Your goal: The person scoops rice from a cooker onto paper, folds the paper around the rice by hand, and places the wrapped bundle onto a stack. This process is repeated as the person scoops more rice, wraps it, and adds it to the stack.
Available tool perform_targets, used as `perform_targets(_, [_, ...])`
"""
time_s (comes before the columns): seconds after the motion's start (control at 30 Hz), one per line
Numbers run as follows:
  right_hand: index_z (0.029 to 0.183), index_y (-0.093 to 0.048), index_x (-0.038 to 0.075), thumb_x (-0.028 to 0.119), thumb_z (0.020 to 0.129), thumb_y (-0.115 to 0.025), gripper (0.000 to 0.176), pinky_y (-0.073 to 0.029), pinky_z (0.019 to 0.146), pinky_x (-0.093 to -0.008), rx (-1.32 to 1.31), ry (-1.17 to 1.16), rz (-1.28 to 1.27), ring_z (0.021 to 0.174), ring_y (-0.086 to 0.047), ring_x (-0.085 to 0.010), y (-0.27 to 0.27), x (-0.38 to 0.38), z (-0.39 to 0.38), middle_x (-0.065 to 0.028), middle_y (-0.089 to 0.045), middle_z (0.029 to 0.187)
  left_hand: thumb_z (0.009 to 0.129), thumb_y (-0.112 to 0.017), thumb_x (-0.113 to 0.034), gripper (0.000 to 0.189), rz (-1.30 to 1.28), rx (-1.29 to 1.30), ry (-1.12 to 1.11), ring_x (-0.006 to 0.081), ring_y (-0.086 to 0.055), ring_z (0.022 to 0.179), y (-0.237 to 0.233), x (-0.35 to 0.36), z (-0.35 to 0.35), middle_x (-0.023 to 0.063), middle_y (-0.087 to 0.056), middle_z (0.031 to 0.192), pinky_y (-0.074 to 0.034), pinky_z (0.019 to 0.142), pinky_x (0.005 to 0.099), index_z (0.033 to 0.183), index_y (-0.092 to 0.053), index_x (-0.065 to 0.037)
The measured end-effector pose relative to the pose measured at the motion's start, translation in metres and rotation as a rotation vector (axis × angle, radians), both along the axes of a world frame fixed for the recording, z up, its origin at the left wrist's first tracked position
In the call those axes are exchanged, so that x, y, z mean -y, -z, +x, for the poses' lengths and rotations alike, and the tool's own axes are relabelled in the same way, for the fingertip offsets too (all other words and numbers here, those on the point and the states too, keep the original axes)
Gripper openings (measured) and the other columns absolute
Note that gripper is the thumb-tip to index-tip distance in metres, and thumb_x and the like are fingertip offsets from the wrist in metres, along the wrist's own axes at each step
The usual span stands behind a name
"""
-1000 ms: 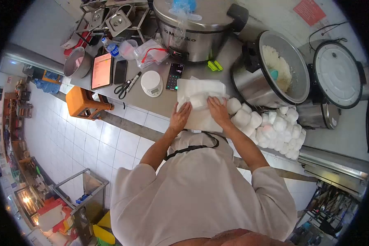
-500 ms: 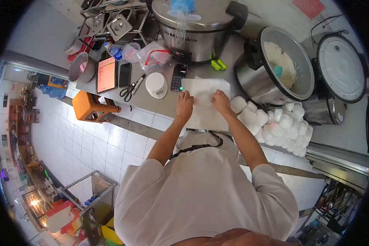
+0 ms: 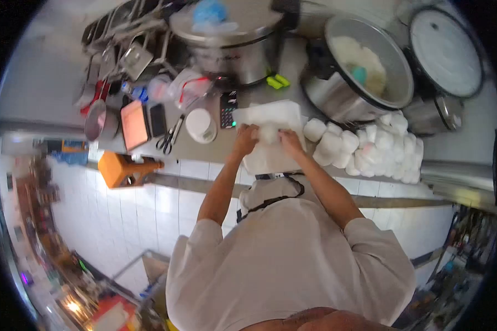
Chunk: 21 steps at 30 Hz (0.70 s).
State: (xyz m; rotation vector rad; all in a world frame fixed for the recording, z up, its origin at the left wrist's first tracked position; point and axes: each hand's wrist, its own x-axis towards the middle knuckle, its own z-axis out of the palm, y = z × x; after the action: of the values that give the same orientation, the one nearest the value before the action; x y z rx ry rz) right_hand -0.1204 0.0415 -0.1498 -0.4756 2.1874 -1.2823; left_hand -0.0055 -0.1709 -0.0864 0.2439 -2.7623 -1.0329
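My left hand [image 3: 245, 138] and my right hand [image 3: 290, 141] press from both sides on a white rice bundle [image 3: 268, 133] that lies on a sheet of white paper [image 3: 269, 118] on the steel counter. The fingers of both hands curl around the bundle. A pile of several wrapped white bundles [image 3: 370, 151] lies just right of my right hand. Behind it stands an open rice cooker [image 3: 359, 71] holding cooked rice and a teal scoop [image 3: 359, 74].
Left of the paper lie a calculator [image 3: 227, 109], a small white scale [image 3: 199, 124], scissors [image 3: 168, 138], a phone [image 3: 157, 119] and an orange tablet [image 3: 133, 124]. A large closed cooker [image 3: 232, 41] stands behind. An orange stool [image 3: 124, 168] stands on the tiled floor.
The hands have moved from lying flat on the paper to closing in around the bundle. The view has swung and blurred as my head moved.
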Motion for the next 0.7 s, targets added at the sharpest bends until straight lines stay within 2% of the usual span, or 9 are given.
perform_targets(0.07, [0.088, -0.068, 0.001, 0.040, 0.100, -0.060, 0.042, -0.049, 0.072, -0.0387, 0.250, 0.273, -0.131, 0.075, -0.060, -0.0211, -0.025, 0.010, 0.002, -0.0098, -0.065, 0.080, 0.086, -0.067, 0.000, 0.049, 0.266, -0.139, 0.081, 0.0429, -0.058, 0.115, 0.009, -0.018, 0.004, 0.0250, -0.060, 0.126, -0.048, 0.101, 0.0471, 0.133, -0.056, -0.007])
perform_targets(0.1, [0.083, -0.068, 0.001, 0.044, 0.099, -0.061, 0.046, -0.049, 0.069, -0.0389, 0.385, 0.451, -0.182, 0.074, -0.059, -0.0191, -0.070, 0.011, 0.019, -0.0069, -0.065, 0.079, 0.090, -0.063, 0.001, 0.047, 0.278, -0.164, 0.117, 0.0343, -0.064, 0.108, -0.003, -0.030, 0.010, 0.0207, -0.063, 0.120, -0.051, 0.096, 0.0423, 0.136, -0.054, -0.007])
perform_targets(0.13, [0.084, -0.068, 0.001, 0.047, 0.098, -0.062, 0.048, -0.048, 0.069, -0.0391, 0.346, 0.458, -0.137, 0.073, -0.060, -0.0192, -0.104, 0.005, 0.030, -0.0055, -0.065, 0.077, 0.095, -0.059, 0.003, 0.044, 0.685, 0.230, 0.008, 0.0204, -0.066, 0.101, -0.012, -0.042, 0.019, 0.0120, -0.065, 0.114, -0.054, 0.089, 0.0348, 0.138, -0.053, -0.007])
perform_targets(0.17, [0.084, -0.068, 0.001, 0.049, 0.097, -0.063, 0.050, -0.048, 0.068, -0.0394, 0.309, 0.460, -0.089, 0.072, -0.061, -0.0194, -0.124, -0.001, 0.036, -0.0041, -0.065, 0.076, 0.097, -0.056, 0.006, 0.043, 0.943, 0.142, 0.043, 0.0117, -0.063, 0.099, -0.024, -0.056, 0.026, 0.0062, -0.065, 0.113, -0.054, 0.086, 0.0292, 0.138, -0.053, -0.008])
perform_targets(0.33, [0.084, -0.068, 0.002, 0.050, 0.092, -0.070, 0.049, -0.050, 0.068, -0.0364, 0.229, 0.489, -0.133, 0.073, -0.063, -0.0175, -0.159, -0.041, 0.032, -0.0064, -0.065, 0.075, 0.097, -0.055, 0.008, 0.039, 1.250, 0.286, -0.025, 0.0140, -0.065, 0.098, -0.117, -0.105, 0.025, 0.0085, -0.066, 0.117, -0.056, 0.088, 0.0303, 0.133, -0.054, -0.007])
perform_targets(0.43, [0.091, -0.066, 0.003, 0.042, 0.091, -0.075, 0.040, -0.052, 0.068, -0.0350, 0.104, 0.553, -0.321, 0.074, -0.064, -0.0166, -0.221, -0.069, 0.026, -0.0070, -0.067, 0.078, 0.090, -0.062, 0.006, 0.045, 1.196, 0.242, 0.012, 0.0170, -0.065, 0.089, -0.142, -0.126, 0.001, 0.0080, -0.066, 0.105, -0.057, 0.082, 0.0325, 0.132, -0.051, -0.006])
perform_targets(0.53, [0.103, -0.064, 0.001, 0.028, 0.091, -0.078, 0.033, -0.052, 0.075, -0.0347, -0.158, 0.649, -0.406, 0.082, -0.065, -0.0201, -0.241, -0.106, 0.003, -0.0114, -0.069, 0.089, 0.087, -0.066, 0.006, 0.038, 0.972, -0.096, -0.192, 0.0174, -0.065, 0.085, -0.158, -0.186, -0.038, 0.0082, -0.066, 0.102, -0.056, 0.079, 0.0326, 0.122, -0.054, -0.003])
perform_targets(0.6, [0.102, -0.063, 0.000, 0.027, 0.093, -0.076, 0.032, -0.053, 0.079, -0.0352, -0.324, 0.761, -0.382, 0.085, -0.065, -0.0220, -0.254, -0.130, -0.009, -0.0128, -0.069, 0.090, 0.091, -0.062, 0.005, 0.021, 0.577, -0.118, -0.186, 0.0172, -0.067, 0.095, -0.164, -0.222, -0.058, 0.0094, -0.067, 0.111, -0.054, 0.083, 0.0298, 0.112, -0.064, 0.001])
perform_targets(0.7, [0.108, -0.065, -0.001, 0.030, 0.095, -0.073, 0.034, -0.052, 0.085, -0.0371, -0.207, 0.810, -0.368, 0.093, -0.067, -0.0252, -0.272, -0.169, -0.020, -0.0175, -0.070, 0.096, 0.107, -0.050, -0.012, 0.035, 0.711, -0.152, -0.111, 0.0259, -0.063, 0.115, -0.202, -0.292, -0.078, 0.0196, -0.067, 0.123, -0.049, 0.099, 0.0332, 0.136, -0.057, 0.006])
